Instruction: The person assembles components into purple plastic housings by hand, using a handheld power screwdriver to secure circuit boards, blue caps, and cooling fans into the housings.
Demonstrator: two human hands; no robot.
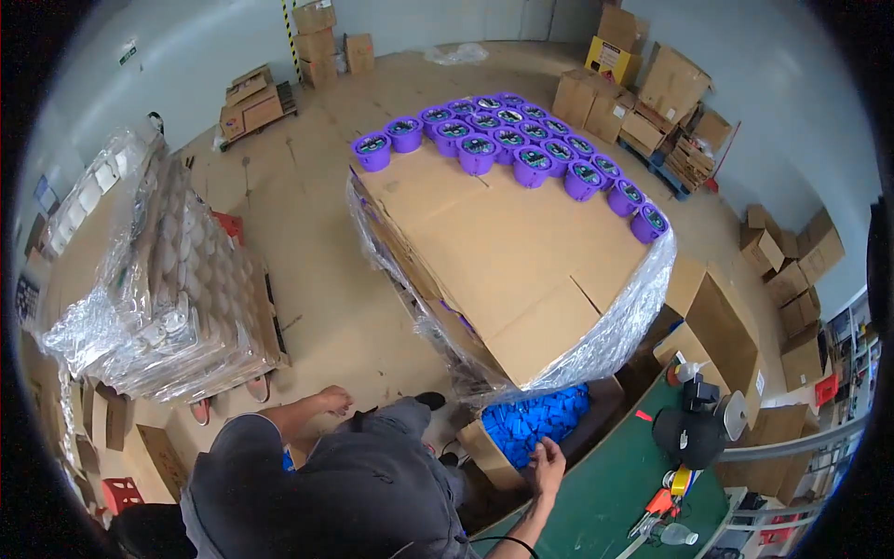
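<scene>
Fingers slightly apart, the right hand (549, 468) is by blue pieces (531, 419); a cardboard box (486, 456) holds them. The left hand's (336, 401) fingers curl together.

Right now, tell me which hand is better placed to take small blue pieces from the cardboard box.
Probably the right hand: it appears right at the near edge of the small blue pieces, while the left hand is well left of the cardboard box.

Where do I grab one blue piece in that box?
Probably pinch a top blue piece by its edges, coming from above: the pieces look small and lie heaped, and the cardboard box is open on top while its walls block the sides.
</scene>
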